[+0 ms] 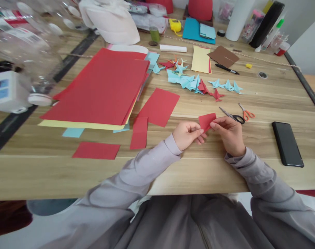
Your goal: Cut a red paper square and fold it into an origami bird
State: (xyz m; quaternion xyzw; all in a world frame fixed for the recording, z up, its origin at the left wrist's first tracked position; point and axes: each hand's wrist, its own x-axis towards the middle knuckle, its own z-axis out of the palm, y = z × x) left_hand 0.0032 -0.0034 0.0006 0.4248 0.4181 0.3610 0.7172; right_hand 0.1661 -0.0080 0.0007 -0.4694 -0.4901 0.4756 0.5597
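Observation:
A small piece of red paper [206, 120] is held up over the table between both hands. My left hand [189, 134] pinches its lower left edge between thumb and fingers. At the right edge, my right hand [228, 133] grips it with thumb and forefinger. Just beyond the right hand lie black-handled scissors [231, 116] and smaller orange-handled scissors [246, 112]. Left of my hands rest a larger red sheet [161, 108], a red strip [139, 133] and a red rectangle [96, 150]. Folded blue and red paper figures [188, 82] lie in a row farther back.
A stack of large red sheets [100, 90] covers the left side, near clear plastic bottles [25, 45]. To the right lies a black phone [287, 143]. Brown paper [224, 56], a black pen [227, 69] and a yellow tape measure [175, 25] are at the back.

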